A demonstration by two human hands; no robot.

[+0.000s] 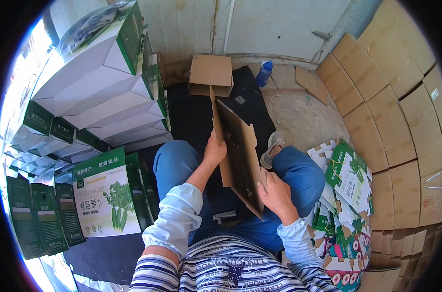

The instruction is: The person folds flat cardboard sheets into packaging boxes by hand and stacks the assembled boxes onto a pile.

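Between my knees I hold a brown cardboard box [241, 168], tilted and narrowly opened so that its dark inside shows. My left hand [215, 149] grips its left panel near the middle, fingers closed round the edge. On the opposite side, lower down, my right hand [277, 193] is closed on the right panel. Loose flaps stand out at the box's far end and right side. Another brown box [210, 70], its near side open, stands on the black mat [187, 109] beyond my hands.
White-and-green cartons [104, 92] are stacked high at left, with printed radish cartons [104, 197] below. Flattened printed cardboard [345, 182] is heaped by my right knee. Brown boxes [377, 126] form a wall at right. A blue bottle [264, 74] and a cardboard sheet [310, 85] are farther off.
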